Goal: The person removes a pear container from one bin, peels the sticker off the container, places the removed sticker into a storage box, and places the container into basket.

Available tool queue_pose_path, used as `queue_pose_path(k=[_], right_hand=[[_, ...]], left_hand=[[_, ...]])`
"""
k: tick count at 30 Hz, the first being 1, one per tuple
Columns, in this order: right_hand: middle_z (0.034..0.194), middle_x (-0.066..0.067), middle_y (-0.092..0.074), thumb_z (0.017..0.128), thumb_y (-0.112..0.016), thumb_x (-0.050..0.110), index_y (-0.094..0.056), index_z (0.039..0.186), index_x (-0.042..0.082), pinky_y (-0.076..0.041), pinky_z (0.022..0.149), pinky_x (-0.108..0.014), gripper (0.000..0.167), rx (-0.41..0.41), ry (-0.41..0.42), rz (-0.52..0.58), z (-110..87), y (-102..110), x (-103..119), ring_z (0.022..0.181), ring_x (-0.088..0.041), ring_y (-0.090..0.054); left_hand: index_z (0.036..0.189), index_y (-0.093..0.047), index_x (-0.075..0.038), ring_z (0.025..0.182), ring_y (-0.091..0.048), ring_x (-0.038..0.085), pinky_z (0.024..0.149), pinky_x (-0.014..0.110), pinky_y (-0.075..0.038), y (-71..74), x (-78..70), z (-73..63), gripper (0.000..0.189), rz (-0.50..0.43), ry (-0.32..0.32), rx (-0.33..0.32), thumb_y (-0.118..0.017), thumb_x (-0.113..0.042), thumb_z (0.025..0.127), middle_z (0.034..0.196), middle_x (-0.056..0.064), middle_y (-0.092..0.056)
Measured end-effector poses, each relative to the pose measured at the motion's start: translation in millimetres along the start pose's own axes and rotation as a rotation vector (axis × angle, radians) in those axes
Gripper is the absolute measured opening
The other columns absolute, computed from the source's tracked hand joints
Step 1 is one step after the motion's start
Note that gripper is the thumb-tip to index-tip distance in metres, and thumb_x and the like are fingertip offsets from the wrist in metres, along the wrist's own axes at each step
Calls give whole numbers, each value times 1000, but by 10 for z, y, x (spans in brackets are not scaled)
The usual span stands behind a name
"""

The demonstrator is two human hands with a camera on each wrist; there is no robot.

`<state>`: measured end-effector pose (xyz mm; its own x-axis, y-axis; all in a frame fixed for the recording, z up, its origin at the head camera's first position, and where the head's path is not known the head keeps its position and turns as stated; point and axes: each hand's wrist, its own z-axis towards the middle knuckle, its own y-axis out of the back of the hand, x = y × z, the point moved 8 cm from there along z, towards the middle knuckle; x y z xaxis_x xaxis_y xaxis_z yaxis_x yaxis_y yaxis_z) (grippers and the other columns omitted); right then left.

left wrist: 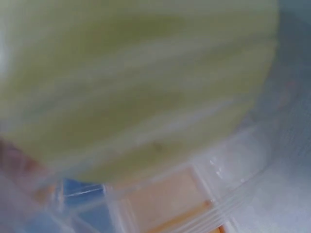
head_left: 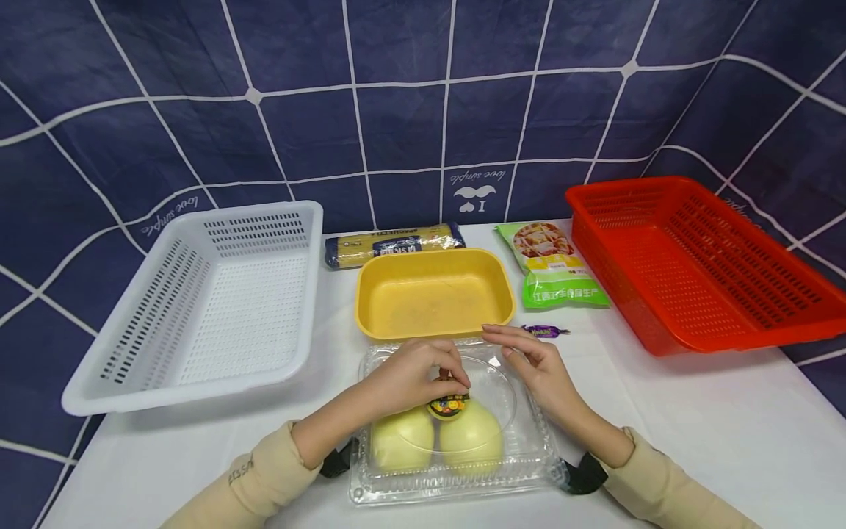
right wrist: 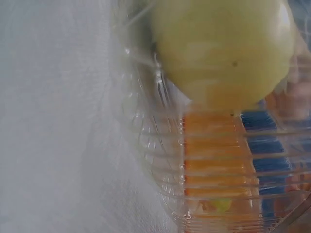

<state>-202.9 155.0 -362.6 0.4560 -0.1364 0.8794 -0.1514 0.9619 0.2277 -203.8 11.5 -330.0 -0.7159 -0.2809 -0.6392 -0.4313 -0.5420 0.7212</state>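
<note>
In the head view a clear plastic clamshell box stands in front of me, with two pale yellow round fruits inside. My left hand is over the box from the left. Its curled fingertips appear to pinch a small round item with a colourful label, partly hidden by the fingers. My right hand lies at the box's far right side, fingers extended toward the yellow basin. Through blurred clear plastic, a yellow fruit fills the left wrist view. In the right wrist view another fruit shows.
A white basket stands at left, a red basket at right. Behind the basin lies a spaghetti pack. A green food bag and a purple wrapped candy lie beside the basin. A dark checked cloth hangs behind.
</note>
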Motion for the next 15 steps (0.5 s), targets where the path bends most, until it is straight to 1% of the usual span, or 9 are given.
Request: queue_pose_path(k=[3, 5, 9, 15], right_hand=[[125, -16, -56, 93, -49, -7, -63, 115, -6, -38, 96, -23, 26, -6, -1, 6, -4, 4, -5, 121, -20, -45], [125, -16, -56, 93, -49, -7, -63, 115, -6, -37, 96, -23, 26, -7, -1, 7, -5, 3, -7, 121, -20, -45], [125, -16, -56, 93, -49, -7, -63, 114, -6, -37, 96, -23, 25, -9, -8, 3, -6, 4, -16, 121, -20, -44], [126, -14, -56, 93, -49, -7, -63, 115, -5, -35, 97, -23, 26, -1, -12, -3, -1, 1, -16, 122, -21, -43]], left_hand=[[81, -74, -12, 73, -52, 1, 66, 18, -44, -1, 1, 13, 4, 14, 9, -9, -75, -15, 81, 80, -13, -59], [82, -74, -11, 70, -52, 1, 63, 18, -44, -1, 10, 17, 4, 1, 13, -16, -75, -15, 80, 79, -13, -59], [80, -74, -12, 69, -51, 1, 62, 18, -45, -6, 27, 18, 3, -17, 15, -27, -76, -14, 79, 80, -13, -59], [77, -71, -11, 80, -54, 4, 72, 17, -45, -24, -7, 14, 5, 19, -7, -31, -75, -12, 80, 87, -9, -59]])
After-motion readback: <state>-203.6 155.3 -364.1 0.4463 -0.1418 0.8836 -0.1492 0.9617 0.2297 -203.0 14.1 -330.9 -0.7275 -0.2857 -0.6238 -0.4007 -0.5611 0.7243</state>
